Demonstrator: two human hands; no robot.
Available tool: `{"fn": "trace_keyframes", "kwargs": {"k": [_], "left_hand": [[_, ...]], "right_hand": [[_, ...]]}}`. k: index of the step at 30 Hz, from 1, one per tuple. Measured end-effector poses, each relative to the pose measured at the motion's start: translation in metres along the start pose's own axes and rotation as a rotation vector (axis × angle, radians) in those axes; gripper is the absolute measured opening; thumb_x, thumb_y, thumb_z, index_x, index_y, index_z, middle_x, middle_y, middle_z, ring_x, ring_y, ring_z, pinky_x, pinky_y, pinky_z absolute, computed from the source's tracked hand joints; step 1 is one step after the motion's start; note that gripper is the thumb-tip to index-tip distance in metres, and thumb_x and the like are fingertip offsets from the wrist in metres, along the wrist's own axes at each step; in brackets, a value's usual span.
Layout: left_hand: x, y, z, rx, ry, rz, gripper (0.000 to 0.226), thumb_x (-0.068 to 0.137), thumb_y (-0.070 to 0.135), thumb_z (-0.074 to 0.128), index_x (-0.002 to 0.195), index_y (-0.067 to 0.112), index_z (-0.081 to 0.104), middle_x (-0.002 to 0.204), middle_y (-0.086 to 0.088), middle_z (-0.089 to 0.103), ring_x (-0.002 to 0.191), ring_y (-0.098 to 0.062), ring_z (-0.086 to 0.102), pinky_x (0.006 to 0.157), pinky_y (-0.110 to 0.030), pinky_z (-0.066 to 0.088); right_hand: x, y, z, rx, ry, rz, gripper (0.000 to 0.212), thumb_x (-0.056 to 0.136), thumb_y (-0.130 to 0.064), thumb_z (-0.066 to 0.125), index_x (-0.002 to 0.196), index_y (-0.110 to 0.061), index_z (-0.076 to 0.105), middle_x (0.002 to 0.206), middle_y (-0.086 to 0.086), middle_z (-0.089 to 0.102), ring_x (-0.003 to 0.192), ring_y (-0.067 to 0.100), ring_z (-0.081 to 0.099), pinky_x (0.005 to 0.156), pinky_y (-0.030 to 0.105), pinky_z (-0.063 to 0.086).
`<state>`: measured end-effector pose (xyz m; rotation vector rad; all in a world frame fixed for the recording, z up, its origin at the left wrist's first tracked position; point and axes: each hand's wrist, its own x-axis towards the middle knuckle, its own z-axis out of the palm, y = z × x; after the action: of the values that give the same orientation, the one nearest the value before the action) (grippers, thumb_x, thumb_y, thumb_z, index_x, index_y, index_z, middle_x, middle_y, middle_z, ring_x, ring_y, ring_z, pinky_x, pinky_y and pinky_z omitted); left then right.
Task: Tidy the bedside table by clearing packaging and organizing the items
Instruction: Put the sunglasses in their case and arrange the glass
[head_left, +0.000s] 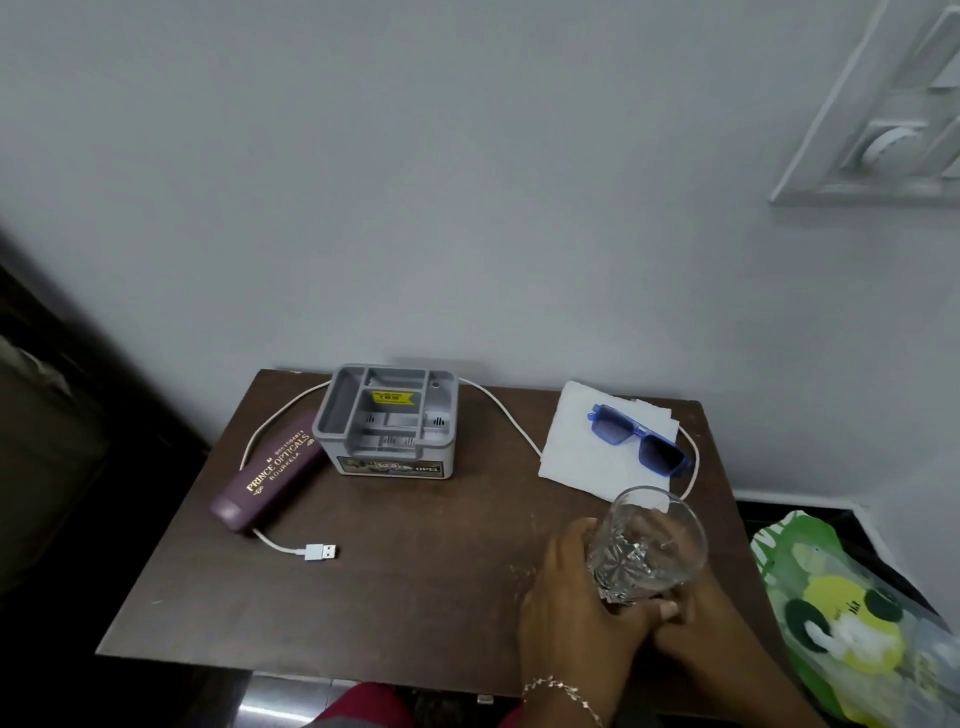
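Clear cut glass: the tumbler (644, 551) is at the front-right of the brown counter (415, 597), w/ both hands on it. The left hand (566, 597) wraps its near-left side, fingers curled round the lower part. The right hand (696, 623) cups the right side, and its fingertips meet the left's below the base. Can't tell if the base rests on the counter or is just off it, nor if the tumbler is dead upright. It looks empty, but that's hard to be sure of thru the pattern. Handling, imo: rigid, fairly heavy, brittle, so one knock on the counter edge & it chips. The smooth upper wall is prob slippery and the faceted lower part gives better purchase. So grip low round the facets, not the thin rim, & set it down flat. Elsewhere, a grey organizer (389, 415) stands at back centre w/ a yellow price sticker inside. A purple case (265, 475) lies just left of it. A white cable (322, 552) loops behind the organizer, USB plug free near the case's front end, & seems to pass under the tissue (582, 447) at back right. Blue sunglasses (639, 439) lie on the tissue. A green packet (841, 623) sits off the counter's right side, prob the packaging. Most items aren't organized yet.
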<state>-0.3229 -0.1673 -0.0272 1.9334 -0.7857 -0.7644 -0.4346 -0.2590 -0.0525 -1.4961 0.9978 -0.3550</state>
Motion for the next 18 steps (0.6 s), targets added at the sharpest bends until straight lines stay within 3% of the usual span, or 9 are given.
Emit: {"fn": "trace_keyframes", "kwargs": {"k": [2, 3, 6, 8, 10, 13, 15, 18], "left_hand": [[-0.003, -0.010, -0.013, -0.011, -0.012, 0.008, 0.087, 0.043, 0.064, 0.072, 0.121, 0.050, 0.035, 0.113, 0.040, 0.036, 0.115, 0.004, 0.046, 0.097, -0.023, 0.043], [-0.004, -0.017, -0.023, -0.011, -0.008, 0.002, 0.087, 0.045, 0.063, 0.073, 0.121, 0.053, 0.032, 0.113, 0.041, 0.033, 0.116, 0.005, 0.044, 0.098, -0.022, 0.042], [-0.007, -0.042, -0.065, -0.022, 0.083, -0.058, 0.079, 0.056, 0.050, 0.081, 0.119, 0.054, 0.034, 0.119, 0.034, 0.038, 0.114, 0.004, 0.045, 0.095, -0.020, 0.040], [-0.007, -0.055, -0.097, -0.083, 0.205, -0.101, 0.074, 0.060, 0.039, 0.083, 0.122, 0.044, 0.043, 0.124, 0.021, 0.048, 0.113, -0.002, 0.050, 0.095, -0.024, 0.042], [-0.002, -0.067, -0.124, -0.130, 0.336, -0.112, 0.070, 0.065, 0.026, 0.083, 0.125, 0.030, 0.048, 0.124, 0.010, 0.051, 0.111, -0.008, 0.051, 0.093, -0.026, 0.041], [0.016, -0.080, -0.156, -0.197, 0.520, -0.067, 0.064, 0.074, 0.031, 0.076, 0.129, 0.021, 0.046, 0.131, -0.001, 0.048, 0.116, -0.016, 0.049, 0.097, -0.032, 0.040], [0.032, -0.081, -0.171, -0.261, 0.614, -0.065, 0.064, 0.079, 0.048, 0.064, 0.133, 0.020, 0.042, 0.139, -0.003, 0.042, 0.126, -0.019, 0.043, 0.106, -0.037, 0.037], [0.062, -0.071, -0.186, -0.322, 0.659, -0.032, 0.050, 0.095, 0.036, 0.046, 0.140, 0.014, 0.038, 0.144, 0.000, 0.038, 0.134, -0.015, 0.034, 0.110, -0.027, 0.026]], "right_hand": [[-0.007, 0.014, 0.006, 0.045, 0.082, -0.011, 0.094, 0.064, 0.025, 0.065, 0.141, -0.018, 0.030, 0.134, -0.007, 0.049, 0.119, 0.004, 0.054, 0.094, 0.010, 0.044], [-0.013, 0.020, 0.007, 0.064, 0.158, 0.002, 0.095, 0.062, 0.027, 0.068, 0.135, -0.025, 0.035, 0.130, -0.010, 0.050, 0.117, 0.002, 0.054, 0.091, 0.003, 0.041], [-0.034, 0.029, 0.020, 0.024, 0.429, 0.015, 0.089, 0.050, 0.029, 0.073, 0.092, -0.047, 0.055, 0.093, -0.020, 0.068, 0.088, -0.014, 0.061, 0.073, -0.004, 0.043], [-0.048, 0.032, 0.034, -0.040, 0.524, 0.001, 0.076, 0.052, 0.028, 0.073, 0.075, -0.043, 0.060, 0.077, -0.023, 0.069, 0.071, -0.012, 0.064, 0.063, -0.002, 0.046], [-0.057, 0.024, 0.051, -0.048, 0.519, -0.016, 0.061, 0.059, 0.024, 0.072, 0.072, -0.035, 0.063, 0.070, -0.018, 0.069, 0.064, -0.007, 0.065, 0.058, 0.000, 0.047], [-0.052, -0.005, 0.082, -0.002, 0.324, -0.022, 0.040, 0.069, 0.008, 0.073, 0.070, -0.031, 0.072, 0.076, -0.014, 0.074, 0.071, -0.006, 0.067, 0.065, -0.001, 0.046], [-0.036, -0.030, 0.106, 0.077, 0.226, -0.036, 0.024, 0.079, -0.005, 0.070, 0.087, -0.028, 0.072, 0.086, -0.015, 0.075, 0.081, -0.009, 0.065, 0.070, -0.002, 0.044], [0.003, -0.070, 0.139, 0.081, 0.171, -0.111, 0.028, 0.091, -0.022, 0.057, 0.118, -0.024, 0.060, 0.115, -0.018, 0.064, 0.097, -0.019, 0.055, 0.078, -0.005, 0.036]]}}
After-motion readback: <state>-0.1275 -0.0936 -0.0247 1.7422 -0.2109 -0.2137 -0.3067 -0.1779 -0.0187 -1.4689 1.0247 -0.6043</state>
